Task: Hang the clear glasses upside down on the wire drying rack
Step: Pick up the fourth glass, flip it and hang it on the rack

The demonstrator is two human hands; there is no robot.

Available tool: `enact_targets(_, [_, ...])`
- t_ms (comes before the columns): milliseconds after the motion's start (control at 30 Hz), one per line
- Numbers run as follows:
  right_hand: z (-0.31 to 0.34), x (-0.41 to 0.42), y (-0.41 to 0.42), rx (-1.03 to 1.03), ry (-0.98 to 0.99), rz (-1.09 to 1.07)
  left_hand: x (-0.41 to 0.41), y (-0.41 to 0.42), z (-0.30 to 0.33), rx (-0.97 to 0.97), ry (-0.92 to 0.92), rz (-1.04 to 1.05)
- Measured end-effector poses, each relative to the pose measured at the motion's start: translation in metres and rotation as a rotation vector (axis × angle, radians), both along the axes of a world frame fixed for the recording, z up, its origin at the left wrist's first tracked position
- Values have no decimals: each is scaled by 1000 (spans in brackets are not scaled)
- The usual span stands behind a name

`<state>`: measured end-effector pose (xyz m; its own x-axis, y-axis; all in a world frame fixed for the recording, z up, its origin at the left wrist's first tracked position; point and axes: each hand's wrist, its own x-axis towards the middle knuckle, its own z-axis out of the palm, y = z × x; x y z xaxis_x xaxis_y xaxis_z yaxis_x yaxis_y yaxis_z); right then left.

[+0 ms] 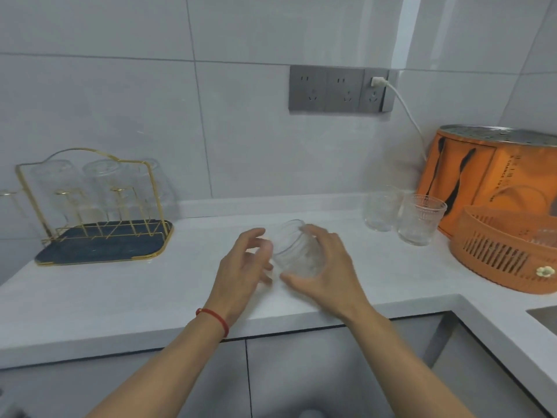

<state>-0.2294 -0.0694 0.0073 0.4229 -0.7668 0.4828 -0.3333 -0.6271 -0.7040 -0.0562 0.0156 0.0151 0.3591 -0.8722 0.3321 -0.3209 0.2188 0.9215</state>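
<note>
Item in hand: one clear glass (pixel 297 250), tilted with its mouth up and away, held above the counter (pixel 120 303) in the grip of the right hand (pixel 324 267), fingers wrapped round its far side and thumb under its base; the left hand (pixel 241 267) sits open just beside it, fingers spread, holding nothing. Done: at least two glasses already hang upside down on the gold wire drying rack (pixel 99 206), well off to the left of the grip. Outstanding, by my reckoning: this glass, plus two upright glasses (pixel 404 218) waiting on the counter to the right, near an orange basket (pixel 506 260).

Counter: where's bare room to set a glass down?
Free: the counter between rack and hands, and its front edge left of the left hand. Crowded: right end, two glasses against the basket.
</note>
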Motion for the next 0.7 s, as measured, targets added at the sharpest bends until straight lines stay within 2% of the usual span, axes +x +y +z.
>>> enact_targets(33, [1, 13, 9, 3, 34, 64, 4, 6, 1, -13, 57, 0])
enact_targets(167, [8, 54, 30, -12, 123, 258, 29, 33, 2, -24, 41, 154])
enact_targets(233, [14, 69, 37, 62, 55, 318, 48, 46, 8, -46, 223, 167])
enact_targets(300, [23, 83, 44, 224, -26, 379, 66, 59, 16, -65, 396, 126])
enact_targets(400, [36, 113, 55, 398, -128, 457, 95, 78, 28, -96, 426, 77])
enact_targets(500, [59, 143, 66, 366, -209, 417, 132, 95, 34, -117, 392, 143])
enact_targets(533, [69, 154, 69, 322, -213, 385, 148, 99, 34, -88, 330, 250])
enact_targets(567, [79, 163, 71, 274, -211, 362, 164, 104, 30, -14, 178, 410])
enact_targets(633, [101, 185, 75, 198, -219, 358, 192, 114, 14, 272, -356, 696])
enact_targets(667, [113, 198, 77, 161, -225, 365, 201, 117, 4, 401, -587, 727])
enact_targets(700, [123, 211, 80, 122, -226, 370, 207, 118, -6, 468, -707, 705])
